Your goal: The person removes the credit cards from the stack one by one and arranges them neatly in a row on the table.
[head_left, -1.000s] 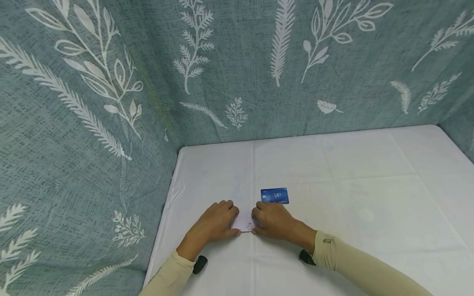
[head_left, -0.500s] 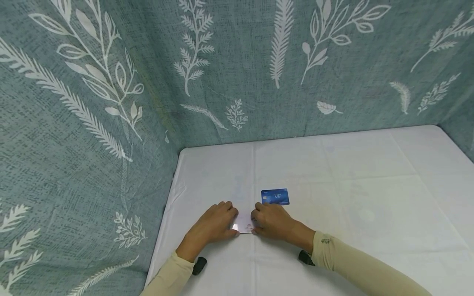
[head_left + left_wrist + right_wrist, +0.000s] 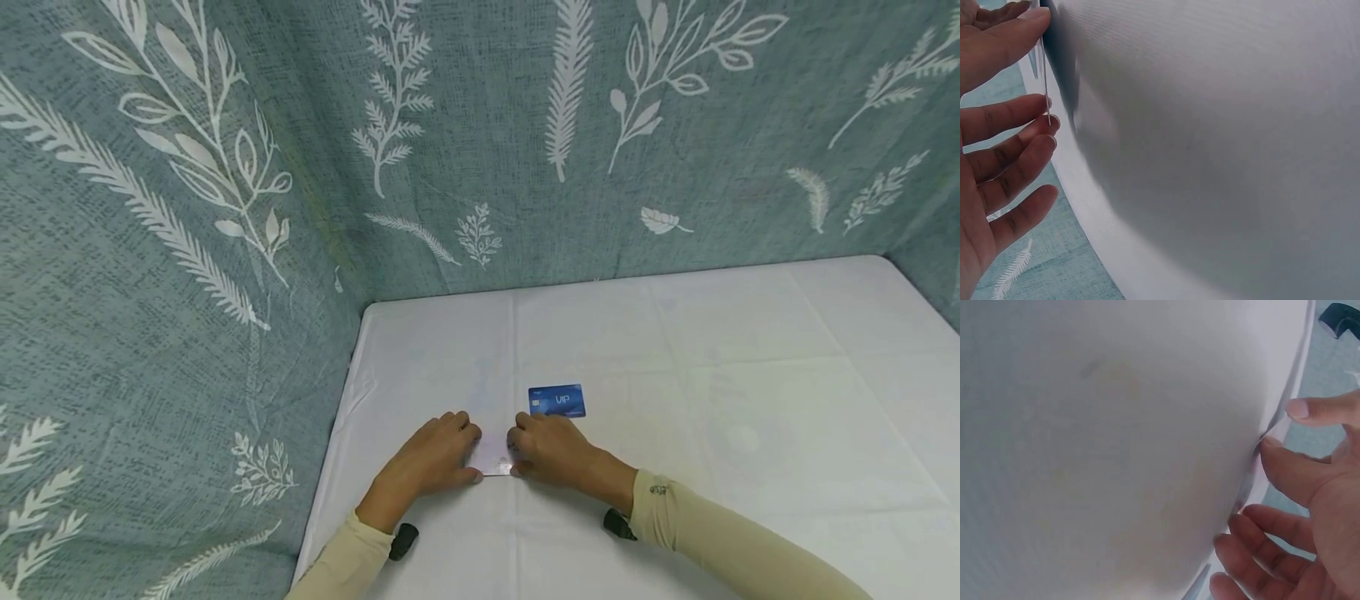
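Observation:
A pale, pinkish-white card (image 3: 492, 457) with a small print near its lower right corner is held between both hands, low over the white table. My left hand (image 3: 438, 454) pinches its left end, thumb at the near edge and fingers at the far side. The opposite end is pinched by my right hand (image 3: 553, 450). Seen from the left wrist, the card's thin edge (image 3: 1046, 81) runs between thumb and fingers. A blue card (image 3: 557, 402) printed "VIP" lies flat just beyond the right hand, whose knuckles overlap its lower edge in the head view.
The white cloth-covered table (image 3: 712, 417) has fold creases and stretches far to the right. A green-grey curtain (image 3: 480, 150) with white leaf patterns hangs behind it and along its left side. Dark wrist devices (image 3: 403, 542) show below the sleeves.
Both hands keep their hold on the pale card with hardly any movement. Shine on the card has shifted, and the whole head view has drifted slightly.

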Motion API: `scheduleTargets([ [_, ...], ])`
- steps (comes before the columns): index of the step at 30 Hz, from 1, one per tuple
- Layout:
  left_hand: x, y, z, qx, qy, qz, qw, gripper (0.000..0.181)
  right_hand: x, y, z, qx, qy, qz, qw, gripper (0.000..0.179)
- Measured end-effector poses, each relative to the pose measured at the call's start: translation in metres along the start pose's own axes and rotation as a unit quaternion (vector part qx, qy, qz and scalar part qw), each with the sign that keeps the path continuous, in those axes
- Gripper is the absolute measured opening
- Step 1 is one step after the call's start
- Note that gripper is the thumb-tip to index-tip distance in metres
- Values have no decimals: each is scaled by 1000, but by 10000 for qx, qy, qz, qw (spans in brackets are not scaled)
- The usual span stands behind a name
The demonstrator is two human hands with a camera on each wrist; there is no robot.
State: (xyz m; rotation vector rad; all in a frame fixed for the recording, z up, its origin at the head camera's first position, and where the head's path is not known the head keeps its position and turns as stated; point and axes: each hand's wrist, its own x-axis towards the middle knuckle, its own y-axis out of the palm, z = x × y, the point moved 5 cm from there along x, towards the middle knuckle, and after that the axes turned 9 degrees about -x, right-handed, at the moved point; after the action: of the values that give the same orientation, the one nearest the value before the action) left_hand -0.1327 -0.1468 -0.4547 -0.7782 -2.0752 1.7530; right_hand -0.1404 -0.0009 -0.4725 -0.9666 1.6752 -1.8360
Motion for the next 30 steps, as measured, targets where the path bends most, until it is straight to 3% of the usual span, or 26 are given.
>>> scheduleTargets([
  [11,-1,4,3,-57,-35,134,9999,47,0,-1,3,-129,-34,-22,9999,39],
  [30,-1,5,4,-212,-11,98,9997,47,0,0,3,-200,-77,-76,9997,39],
])
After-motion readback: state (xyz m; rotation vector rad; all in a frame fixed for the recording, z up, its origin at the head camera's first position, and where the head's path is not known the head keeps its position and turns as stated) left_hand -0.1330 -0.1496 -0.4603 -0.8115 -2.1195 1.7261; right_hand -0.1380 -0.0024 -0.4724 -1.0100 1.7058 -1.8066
